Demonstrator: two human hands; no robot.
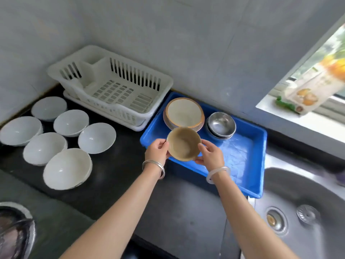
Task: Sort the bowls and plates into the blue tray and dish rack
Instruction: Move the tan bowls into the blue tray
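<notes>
A small tan bowl (183,143) is held between both hands above the near-left edge of the blue tray (244,157). The left hand (157,150) clamps the bowl's left rim, thumb on the rim and fingers curled beneath. The right hand (210,153) clamps the right rim, fingertips on the rim edge and under the base. The bowl tilts toward the camera. In the tray sit a brown-rimmed bowl stack (183,114) and stacked steel bowls (221,125). The white dish rack (112,86) stands left of the tray. Six white bowls (68,169) rest on the dark counter (112,174).
</notes>
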